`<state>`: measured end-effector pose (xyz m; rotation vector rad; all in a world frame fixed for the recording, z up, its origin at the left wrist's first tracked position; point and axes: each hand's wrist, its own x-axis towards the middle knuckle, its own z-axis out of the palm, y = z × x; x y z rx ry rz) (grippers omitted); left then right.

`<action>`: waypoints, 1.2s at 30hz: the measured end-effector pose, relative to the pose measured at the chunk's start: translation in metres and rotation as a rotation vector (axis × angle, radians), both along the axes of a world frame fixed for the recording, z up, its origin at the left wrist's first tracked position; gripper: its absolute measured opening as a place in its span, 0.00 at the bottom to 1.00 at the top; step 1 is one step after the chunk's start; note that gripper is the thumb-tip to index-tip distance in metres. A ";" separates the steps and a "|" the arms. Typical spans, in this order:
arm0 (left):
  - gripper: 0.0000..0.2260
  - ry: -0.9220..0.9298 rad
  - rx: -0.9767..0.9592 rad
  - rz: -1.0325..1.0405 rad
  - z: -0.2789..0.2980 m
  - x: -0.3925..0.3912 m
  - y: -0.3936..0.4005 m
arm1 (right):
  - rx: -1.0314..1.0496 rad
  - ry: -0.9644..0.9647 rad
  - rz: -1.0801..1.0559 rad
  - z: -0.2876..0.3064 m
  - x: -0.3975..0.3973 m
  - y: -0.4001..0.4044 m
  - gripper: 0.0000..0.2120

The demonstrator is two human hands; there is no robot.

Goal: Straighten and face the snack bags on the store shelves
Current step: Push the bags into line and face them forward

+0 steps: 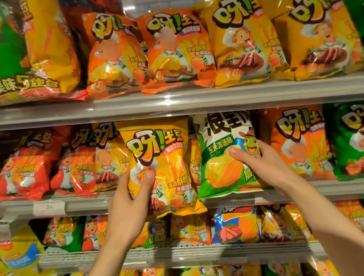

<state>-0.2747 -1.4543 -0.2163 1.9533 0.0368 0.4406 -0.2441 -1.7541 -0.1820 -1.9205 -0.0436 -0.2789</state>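
My left hand (130,203) grips a yellow snack bag (161,151) from its lower left, thumb pressed on the front. The bag stands upright and faces me, its bottom hanging below the middle shelf edge (85,203). My right hand (263,164) holds a green and white snack bag (220,153) by its right side, thumb across the front. That bag sits upright on the same shelf, right beside the yellow one.
Orange and yellow bags (175,49) line the upper shelf (170,105). Red bags (24,175) stand left of my hands, orange (298,141) and green bags (361,138) to the right. Lower shelves (172,254) hold several more mixed bags.
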 end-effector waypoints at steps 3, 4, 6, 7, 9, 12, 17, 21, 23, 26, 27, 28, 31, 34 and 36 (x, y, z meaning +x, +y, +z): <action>0.43 0.004 0.009 -0.022 -0.009 0.002 -0.007 | -0.024 0.008 -0.022 -0.010 -0.015 -0.016 0.19; 0.42 -0.001 0.010 -0.019 -0.011 0.003 -0.011 | -0.034 0.010 -0.022 -0.011 -0.023 -0.020 0.24; 0.39 -0.010 0.031 0.010 -0.015 0.006 -0.022 | -0.052 0.008 -0.047 -0.018 -0.032 -0.036 0.42; 0.38 -0.016 0.039 0.016 -0.016 0.007 -0.028 | -0.053 0.014 -0.063 -0.021 -0.036 -0.043 0.47; 0.38 -0.017 0.054 -0.005 -0.014 0.009 -0.040 | -0.037 0.006 -0.086 -0.021 -0.048 -0.054 0.48; 0.38 -0.038 0.069 -0.058 -0.009 0.013 -0.061 | -0.021 0.024 -0.113 -0.022 -0.064 -0.074 0.45; 0.35 -0.121 0.168 -0.071 0.005 0.020 -0.106 | 0.008 0.016 -0.157 -0.018 -0.077 -0.106 0.36; 0.33 -0.110 0.215 -0.097 0.010 0.032 -0.135 | 0.049 -0.012 -0.191 -0.017 -0.075 -0.120 0.37; 0.32 -0.097 0.235 -0.111 0.012 0.043 -0.145 | 0.053 -0.015 -0.178 -0.019 -0.073 -0.124 0.33; 0.24 -0.124 0.218 -0.166 0.014 0.062 -0.157 | 0.063 -0.016 -0.145 -0.018 -0.071 -0.126 0.28; 0.19 -0.140 0.200 -0.194 0.013 0.067 -0.160 | 0.069 -0.025 -0.140 -0.019 -0.070 -0.128 0.30; 0.15 -0.157 0.195 -0.221 0.013 0.070 -0.163 | 0.059 -0.028 -0.147 -0.019 -0.070 -0.128 0.31; 0.20 -0.160 0.242 -0.257 0.009 0.077 -0.169 | 0.064 -0.029 -0.144 -0.020 -0.067 -0.130 0.32; 0.21 -0.117 0.299 -0.293 0.009 0.078 -0.169 | 0.035 -0.034 -0.147 -0.023 -0.067 -0.131 0.34; 0.24 -0.061 0.345 -0.301 0.012 0.077 -0.169 | 0.038 -0.029 -0.156 -0.025 -0.067 -0.131 0.38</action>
